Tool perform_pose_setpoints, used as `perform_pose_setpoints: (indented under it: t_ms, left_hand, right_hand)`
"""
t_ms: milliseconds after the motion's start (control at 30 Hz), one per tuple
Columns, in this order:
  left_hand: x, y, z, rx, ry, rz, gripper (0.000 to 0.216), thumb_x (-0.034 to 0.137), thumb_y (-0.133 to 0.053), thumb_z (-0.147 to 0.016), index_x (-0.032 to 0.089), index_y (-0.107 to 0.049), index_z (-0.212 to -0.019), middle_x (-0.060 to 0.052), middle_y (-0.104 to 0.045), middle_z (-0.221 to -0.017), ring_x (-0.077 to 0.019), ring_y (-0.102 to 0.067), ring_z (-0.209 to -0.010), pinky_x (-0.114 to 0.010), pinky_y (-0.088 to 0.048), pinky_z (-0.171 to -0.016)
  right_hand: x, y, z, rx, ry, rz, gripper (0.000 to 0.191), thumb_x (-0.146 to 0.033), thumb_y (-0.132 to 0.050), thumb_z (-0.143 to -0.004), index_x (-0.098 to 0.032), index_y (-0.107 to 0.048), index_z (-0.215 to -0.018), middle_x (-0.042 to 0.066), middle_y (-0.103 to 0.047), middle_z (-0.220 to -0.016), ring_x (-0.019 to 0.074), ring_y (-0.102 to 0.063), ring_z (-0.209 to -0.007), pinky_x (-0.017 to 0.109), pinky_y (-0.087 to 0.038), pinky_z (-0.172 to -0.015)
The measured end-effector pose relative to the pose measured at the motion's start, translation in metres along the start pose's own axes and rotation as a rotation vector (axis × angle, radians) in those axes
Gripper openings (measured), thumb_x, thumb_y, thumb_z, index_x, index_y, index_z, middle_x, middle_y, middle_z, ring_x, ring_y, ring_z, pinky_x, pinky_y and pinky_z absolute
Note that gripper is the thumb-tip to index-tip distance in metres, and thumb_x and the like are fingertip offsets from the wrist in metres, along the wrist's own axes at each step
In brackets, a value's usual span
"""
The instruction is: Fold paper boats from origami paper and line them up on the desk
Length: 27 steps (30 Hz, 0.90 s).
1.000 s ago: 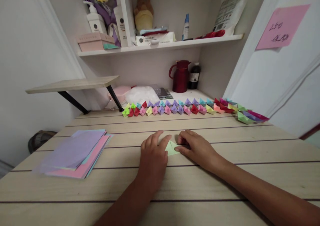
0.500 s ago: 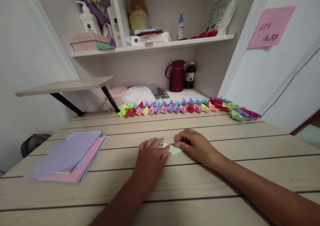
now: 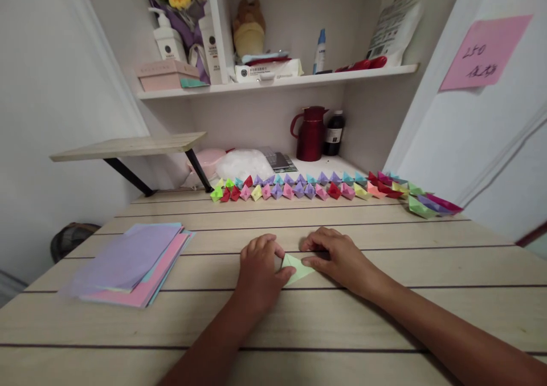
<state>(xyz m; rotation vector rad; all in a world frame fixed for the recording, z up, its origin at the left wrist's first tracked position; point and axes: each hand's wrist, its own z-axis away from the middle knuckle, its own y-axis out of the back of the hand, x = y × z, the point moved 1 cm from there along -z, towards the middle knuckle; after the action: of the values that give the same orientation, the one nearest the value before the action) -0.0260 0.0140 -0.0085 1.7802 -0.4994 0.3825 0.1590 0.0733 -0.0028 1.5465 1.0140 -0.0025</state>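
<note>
The green folded piece (image 3: 298, 269) is matt paper, the tabletop (image 3: 342, 324) wood-grained and matt, the red jug (image 3: 310, 138) smooth, faintly glossy.

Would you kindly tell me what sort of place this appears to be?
Probably a desk corner at home: a pale plank-patterned tabletop, a white shelf holding a white pump bottle, and a dark red handled jug.

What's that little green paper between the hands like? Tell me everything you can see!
The green paper is small, pale and looks folded, with a pointed top corner and faint creases. It lies nearly flat on the wood-look table. The thumb of the left hand is on its left part, that of the right hand on its right, so some edges are hidden.
</note>
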Motion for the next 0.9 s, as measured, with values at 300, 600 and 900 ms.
perform_pose_setpoints:
  t_ms: [300,600,900]
  left_hand:
    - [0.004,-0.001,0.004,0.017,-0.068,0.068,0.026,0.014,-0.070,-0.066,0.021,-0.046,-0.072,-0.007,-0.059,-0.118,-0.0243,-0.048,-0.120,-0.044,-0.027,-0.099]
    - [0.006,0.004,0.007,-0.014,-0.134,0.199,0.029,0.010,-0.070,-0.067,0.022,-0.051,-0.086,-0.002,-0.060,-0.104,-0.0204,-0.054,-0.104,-0.036,-0.035,-0.089]
    - [0.006,0.003,0.005,-0.082,-0.124,0.163,0.019,0.019,-0.075,-0.068,0.020,-0.056,-0.072,0.003,-0.062,-0.082,-0.0182,-0.057,-0.086,-0.035,-0.034,-0.083]
  right_hand:
    - [-0.006,-0.005,0.004,-0.053,0.078,-0.033,0.020,-0.032,-0.068,-0.080,-0.029,-0.067,-0.099,0.003,-0.066,-0.102,0.0239,-0.055,-0.100,0.041,-0.037,-0.090]
    - [-0.021,0.001,0.007,-0.114,0.166,-0.185,0.011,-0.017,-0.065,-0.081,-0.022,-0.058,-0.075,-0.001,-0.066,-0.088,0.0172,-0.057,-0.089,0.033,-0.038,-0.084]
    - [-0.022,0.001,0.010,-0.114,0.200,-0.121,0.011,-0.014,-0.066,-0.081,-0.023,-0.060,-0.083,-0.001,-0.066,-0.085,0.0175,-0.057,-0.084,0.034,-0.038,-0.083]
